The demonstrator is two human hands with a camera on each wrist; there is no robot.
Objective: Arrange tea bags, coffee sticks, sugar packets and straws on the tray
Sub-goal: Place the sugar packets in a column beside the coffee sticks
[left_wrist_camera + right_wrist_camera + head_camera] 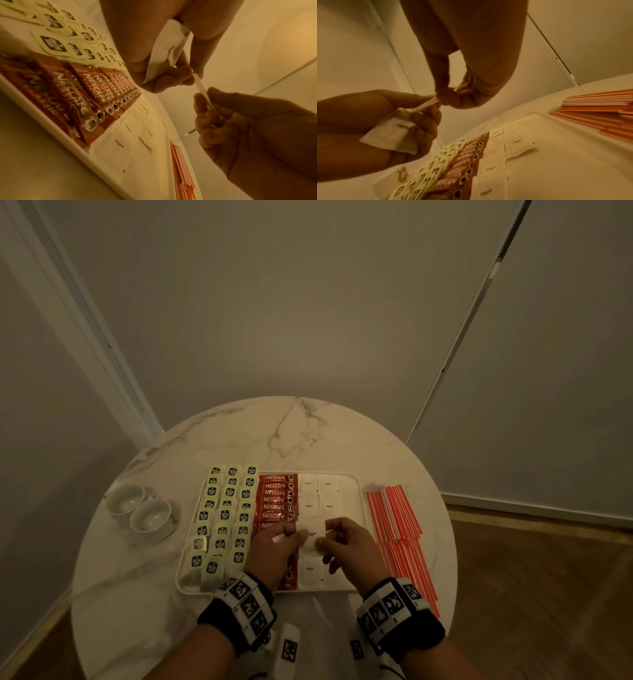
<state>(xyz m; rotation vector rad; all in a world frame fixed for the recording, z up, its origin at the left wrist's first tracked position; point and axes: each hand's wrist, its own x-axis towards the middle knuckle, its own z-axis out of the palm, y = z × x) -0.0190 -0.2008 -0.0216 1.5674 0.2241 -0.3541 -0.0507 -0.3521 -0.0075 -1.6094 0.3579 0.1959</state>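
Tray (358, 542): white, rectangular, sitting on the round marble table (291, 433); being filled in columns.

Tea bags (222, 515): occupying the tray's left part in three rows, a few at the near end tilting out of line.

Coffee sticks (275, 498): red, lying side by side in the column just right of the tea bags.

Sugar packets on the tray (318, 494): white, lying flat in two short columns right of the coffee sticks; the tray's right edge strip is showing bare.

Held sugar packets (164, 54): the left hand (274, 549) is gripping a small stack above the tray, fingers curled round it. The right hand (346, 542) is pinching the edge of one packet (203, 92) between thumb and fingers (200, 102), apparently peeling it off the stack.

Straws (400, 535): red and white, lying in a loose fan on the table just right of the tray, not on it.

Two white cups (140, 508): standing on the table left of the tray, touching each other.

Risks, as judgement: the thin packets may be clinging together, so two could come away at once; a loosened left grip could drop the stack onto the laid rows and knock them askew; a wrist passing low could shift the coffee sticks; the narrow bare strip may be leaving too little room for the straws.
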